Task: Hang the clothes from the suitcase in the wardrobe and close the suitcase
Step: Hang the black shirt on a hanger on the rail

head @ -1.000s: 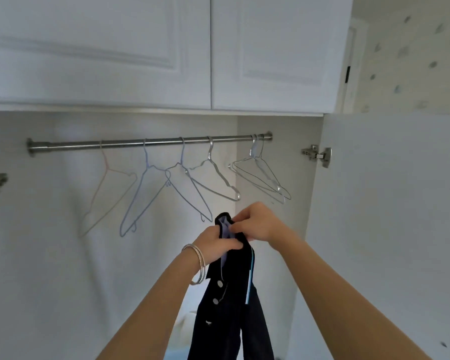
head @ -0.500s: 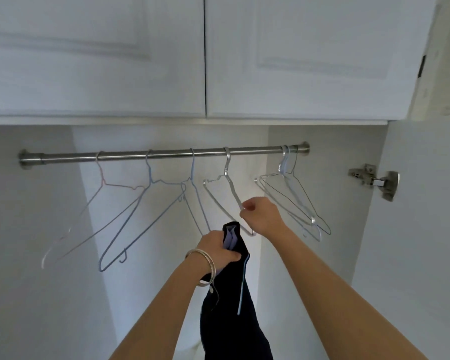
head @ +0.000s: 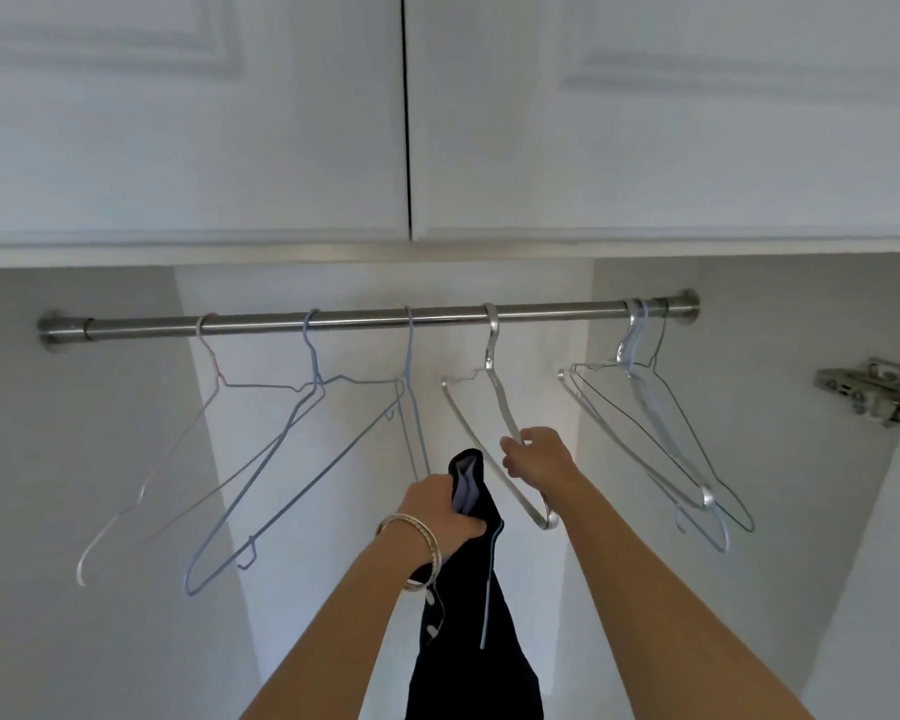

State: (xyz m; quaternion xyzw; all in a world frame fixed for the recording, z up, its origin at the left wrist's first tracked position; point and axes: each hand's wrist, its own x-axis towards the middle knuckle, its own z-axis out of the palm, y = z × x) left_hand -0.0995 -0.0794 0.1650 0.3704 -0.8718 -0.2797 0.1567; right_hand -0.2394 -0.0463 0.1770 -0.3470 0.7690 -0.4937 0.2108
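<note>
Both forearms reach up and forward into the open wardrobe (head: 697, 407), side by side. The left hand (head: 440, 511), with bangles (head: 417, 548) on its wrist, is curled round the top of a dark garment (head: 481, 615); the cloth pokes up above the fist and hangs straight down between the two arms, with pale buttons and a light blue trim showing on it. The right hand (head: 539, 459) is raised a little higher and further in, its fingers and thumb pinching the sloping arm of a silver hanger (head: 489, 407) that hangs by its hook from the rail (head: 365, 320), right of the rail's middle. Toward the rail's left end hang a pale pink hanger (head: 214, 376) and two blue hangers (head: 313, 387), and a bunch of thin wire hangers (head: 645, 402) is crowded at the right end. Two closed cupboard doors (head: 230, 122) sit above the rail, and a metal hinge (head: 863, 389) shows at the right edge.
</note>
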